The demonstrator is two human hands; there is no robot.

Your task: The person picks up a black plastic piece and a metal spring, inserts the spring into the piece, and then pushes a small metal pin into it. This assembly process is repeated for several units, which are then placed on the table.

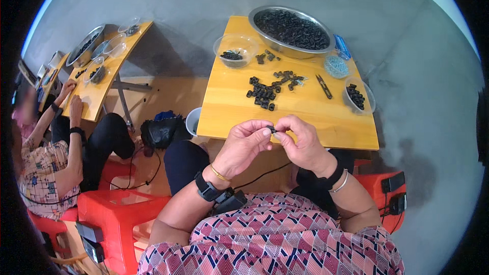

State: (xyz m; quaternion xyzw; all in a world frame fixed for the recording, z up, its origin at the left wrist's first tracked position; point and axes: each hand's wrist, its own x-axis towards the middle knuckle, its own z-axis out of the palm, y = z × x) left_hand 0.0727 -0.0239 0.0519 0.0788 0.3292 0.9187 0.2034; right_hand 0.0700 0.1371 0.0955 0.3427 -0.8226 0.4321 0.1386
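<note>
Just over the near edge of the yellow table, my left hand and my right hand meet at the fingertips. Both pinch a small black part, mostly covered by the fingers, so its exact kind does not show. Beyond them on the tabletop lies a heap of small black plastic fittings. A looser group of black pieces with some pale bits lies just behind it. To the right of these rests a pair of dark snips or tweezers.
A big metal basin full of black parts stands at the back. Clear tubs hold black pieces or pale blue bits. A blue packet lies back right. At left, a co-worker's hands rest by another table. Red stools flank me.
</note>
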